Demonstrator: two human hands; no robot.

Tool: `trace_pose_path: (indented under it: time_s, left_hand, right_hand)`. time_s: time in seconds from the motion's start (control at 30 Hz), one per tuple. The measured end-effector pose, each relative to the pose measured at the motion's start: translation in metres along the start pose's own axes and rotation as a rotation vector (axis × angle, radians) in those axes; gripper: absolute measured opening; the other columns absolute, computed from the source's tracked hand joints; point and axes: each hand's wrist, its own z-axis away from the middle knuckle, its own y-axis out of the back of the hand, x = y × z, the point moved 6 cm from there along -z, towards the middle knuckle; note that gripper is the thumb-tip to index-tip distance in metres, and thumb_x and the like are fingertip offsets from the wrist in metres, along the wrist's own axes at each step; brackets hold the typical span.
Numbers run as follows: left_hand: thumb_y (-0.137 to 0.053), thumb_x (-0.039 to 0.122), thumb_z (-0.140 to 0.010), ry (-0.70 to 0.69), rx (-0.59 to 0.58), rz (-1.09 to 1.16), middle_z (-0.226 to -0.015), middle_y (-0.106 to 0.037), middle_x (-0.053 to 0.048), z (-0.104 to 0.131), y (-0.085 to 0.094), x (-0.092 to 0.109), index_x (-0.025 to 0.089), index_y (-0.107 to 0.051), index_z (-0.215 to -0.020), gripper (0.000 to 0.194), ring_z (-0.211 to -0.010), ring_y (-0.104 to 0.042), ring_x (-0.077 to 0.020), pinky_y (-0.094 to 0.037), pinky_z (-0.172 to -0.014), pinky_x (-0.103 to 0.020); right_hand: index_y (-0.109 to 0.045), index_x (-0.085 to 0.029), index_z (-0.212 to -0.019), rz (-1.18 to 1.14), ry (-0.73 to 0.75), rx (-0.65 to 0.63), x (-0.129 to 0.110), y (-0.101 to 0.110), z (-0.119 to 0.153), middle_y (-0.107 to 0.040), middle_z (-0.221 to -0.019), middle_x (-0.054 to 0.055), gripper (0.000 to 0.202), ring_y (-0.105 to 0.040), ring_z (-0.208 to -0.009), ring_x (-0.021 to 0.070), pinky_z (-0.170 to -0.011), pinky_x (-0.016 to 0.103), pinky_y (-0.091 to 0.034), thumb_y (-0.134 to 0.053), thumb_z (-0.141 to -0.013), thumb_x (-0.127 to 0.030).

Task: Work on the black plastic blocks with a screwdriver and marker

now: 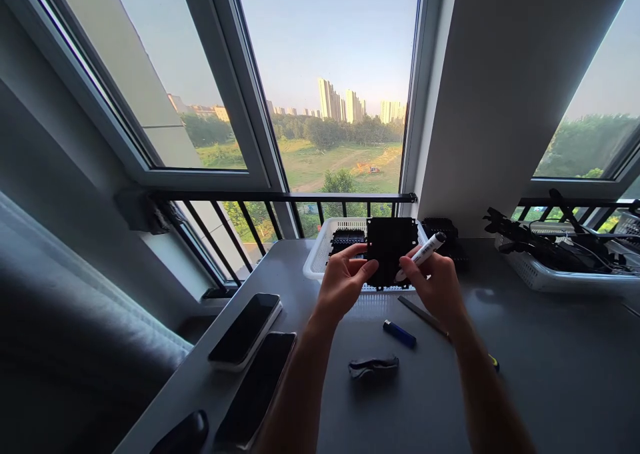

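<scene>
A flat black square plate (391, 241) with small notches along its edges is held up over the front of a white basket (315, 257). My left hand (345, 277) grips its left edge, thumb on the near face. In my right hand (434, 277) is a white marker pen (423, 249), slanted with its dark end up to the right and its lower end close to the plate's lower right. Whether the right fingers also touch the plate I cannot tell. Black ribbed parts (347, 239) lie inside the basket, partly hidden behind the plate.
On the grey table (550, 374) are a blue lighter (399, 334), a folded dark strip (374, 367), a long thin tool (423, 315), two phones (246, 331) and a black mouse-like object (183, 434). Another white basket (540, 277) at right holds black parts and cables. Windows and a railing (300, 197) stand behind.
</scene>
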Motion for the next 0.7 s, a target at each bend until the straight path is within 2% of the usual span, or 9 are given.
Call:
trace_pose_path:
  time_s: [0.17, 0.23, 0.33, 0.53, 0.7]
  left_hand:
    - [-0.080, 0.037, -0.060, -0.006, 0.079, 0.003, -0.062, -0.068, -0.002, 0.000, 0.004, 0.001, 0.011, -0.065, -0.105, 0.054, -0.058, -0.062, -0.0155, -0.045, -0.054, -0.023]
    - [-0.081, 0.039, -0.058, 0.012, 0.091, 0.040, -0.062, -0.069, -0.003, 0.000, 0.005, 0.002, 0.011, -0.066, -0.103, 0.056, -0.055, -0.062, -0.0158, -0.046, -0.051, -0.024]
    - [-0.082, 0.042, -0.056, 0.039, 0.105, 0.093, -0.062, -0.068, -0.003, 0.000, 0.005, 0.003, 0.010, -0.065, -0.102, 0.059, -0.053, -0.062, -0.0166, -0.047, -0.048, -0.025]
    - [-0.083, 0.041, -0.055, 0.048, 0.101, 0.123, -0.065, -0.070, -0.006, -0.001, 0.007, 0.000, 0.008, -0.063, -0.106, 0.064, -0.051, -0.062, -0.0172, -0.049, -0.045, -0.026]
    - [-0.082, 0.041, -0.055, 0.042, 0.081, 0.121, -0.065, -0.071, -0.006, -0.001, 0.006, 0.001, 0.008, -0.062, -0.104, 0.062, -0.047, -0.060, -0.0149, -0.048, -0.044, -0.025]
  right_hand:
    - [-0.062, -0.018, -0.076, -0.169, 0.038, 0.079, -0.012, 0.012, 0.004, -0.060, -0.059, -0.002, 0.017, -0.054, -0.049, 0.0102, -0.045, 0.020, -0.041, -0.061, -0.085, -0.032]
    - [-0.064, -0.018, -0.082, -0.136, 0.066, 0.105, -0.017, 0.015, 0.006, -0.062, -0.066, -0.001, 0.008, -0.057, -0.054, 0.0107, -0.047, 0.021, -0.044, -0.060, -0.083, -0.025]
    - [-0.066, -0.019, -0.084, -0.052, 0.133, 0.111, -0.022, 0.013, 0.006, -0.066, -0.071, -0.001, 0.008, -0.059, -0.056, 0.0106, -0.050, 0.021, -0.047, -0.060, -0.080, -0.018]
    - [-0.069, -0.019, -0.084, 0.072, 0.236, 0.194, -0.024, 0.013, 0.007, -0.068, -0.069, -0.001, 0.007, -0.060, -0.050, 0.0098, -0.049, 0.021, -0.050, -0.062, -0.081, -0.021]
    - [-0.070, -0.019, -0.088, 0.089, 0.257, 0.195, -0.023, 0.011, 0.006, -0.070, -0.076, 0.001, 0.010, -0.061, -0.052, 0.0099, -0.048, 0.021, -0.051, -0.063, -0.082, -0.023]
